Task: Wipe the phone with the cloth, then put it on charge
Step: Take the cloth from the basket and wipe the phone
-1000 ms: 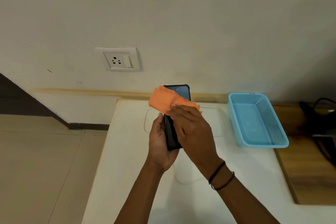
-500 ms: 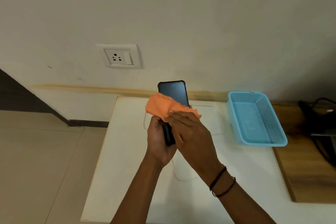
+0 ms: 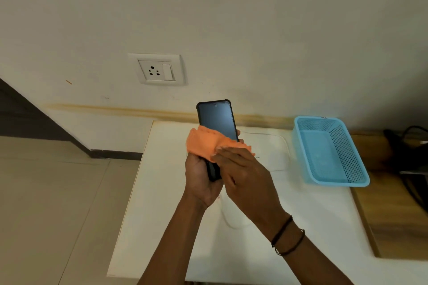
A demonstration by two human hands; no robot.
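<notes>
Cloth (image 3: 203, 143) slides lower, more screen bared! Phone (image 3: 216, 118) upright, below-right of the socket (image 3: 157, 70); left hand (image 3: 199, 180) grip wraps its lower half, right hand (image 3: 245, 173) presses cloth flat-fingered. Slick, breakable: hold the cased edges.

Orange cloth (image 3: 203, 143), black phone (image 3: 216, 119) with dark bluish screen, light blue basket (image 3: 347, 159) with a fine grid of holes, white table (image 3: 312, 215), white socket (image 3: 156, 69) on cream wall (image 3: 254, 18) with a yellowish streak (image 3: 115, 110), beige tiled floor (image 3: 46, 192), two black wristbands (image 3: 287, 236), brown wood-grain surface (image 3: 393, 215) at right.
</notes>
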